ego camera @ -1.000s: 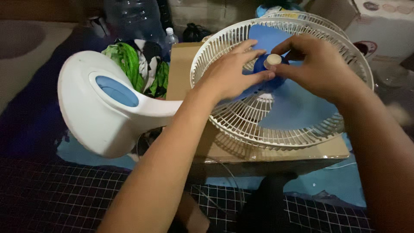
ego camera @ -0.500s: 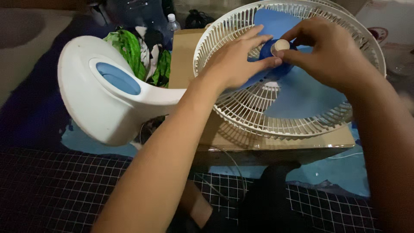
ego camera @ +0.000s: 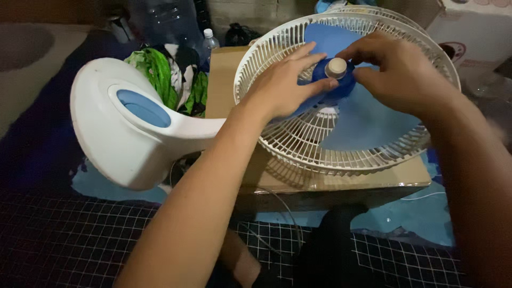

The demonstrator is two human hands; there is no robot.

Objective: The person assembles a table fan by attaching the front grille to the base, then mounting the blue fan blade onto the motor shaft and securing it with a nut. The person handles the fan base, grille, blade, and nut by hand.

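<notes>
A white fan lies on its back with its rear grille (ego camera: pixel 298 144) facing up and a blue fan blade (ego camera: pixel 368 120) seated inside. A cream round cap (ego camera: pixel 336 66) sits on the blade's blue hub. My left hand (ego camera: pixel 280 88) reaches across the grille, fingers spread over one blade and thumb pressed against the hub. My right hand (ego camera: pixel 397 77) comes from the right, its fingertips curled around the cap from above and the side.
The fan's white base with a blue panel (ego camera: pixel 125 125) sticks out left. The grille rests on a cardboard box (ego camera: pixel 226 74). Behind are a green patterned cloth (ego camera: pixel 160 72), a small plastic bottle (ego camera: pixel 209 40) and a second white grille (ego camera: pixel 373 12). A black grid-patterned mat (ego camera: pixel 80 240) lies near me.
My right fingers have shifted around the cap, which now shows its flat top. My left hand stays on the blade and hub. The view has bobbed slightly.
</notes>
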